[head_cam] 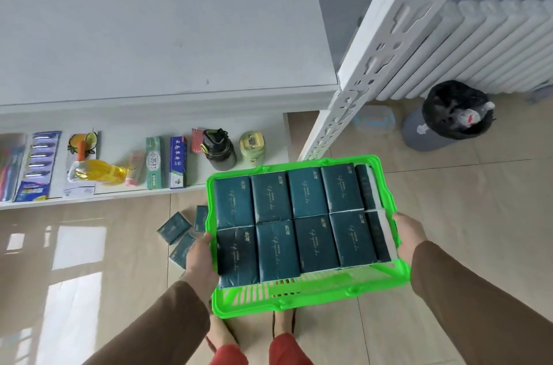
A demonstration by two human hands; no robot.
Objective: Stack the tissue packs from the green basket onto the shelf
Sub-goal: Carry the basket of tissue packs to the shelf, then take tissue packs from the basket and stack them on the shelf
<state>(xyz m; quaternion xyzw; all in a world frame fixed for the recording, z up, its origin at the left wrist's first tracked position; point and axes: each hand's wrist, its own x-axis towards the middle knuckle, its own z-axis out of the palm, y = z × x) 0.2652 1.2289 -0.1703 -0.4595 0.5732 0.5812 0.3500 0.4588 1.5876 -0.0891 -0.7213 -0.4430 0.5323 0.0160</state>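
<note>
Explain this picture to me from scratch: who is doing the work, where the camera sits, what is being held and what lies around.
No machine here: a person works with two bare hands. The single picture comes from a camera worn on the person's head, looking forward and down, so the brown sleeves reach in from below.

The left hand and the right hand grip opposite sides of a green basket, held above the tiled floor. Inside lie dark teal tissue packs in two rows, with two more on edge at the right.

Ahead is a white shelf, its top board bare. A lower board carries toothpaste boxes, two bottles and other small goods. Some loose packs lie on the floor, and a bin stands by the radiator.
</note>
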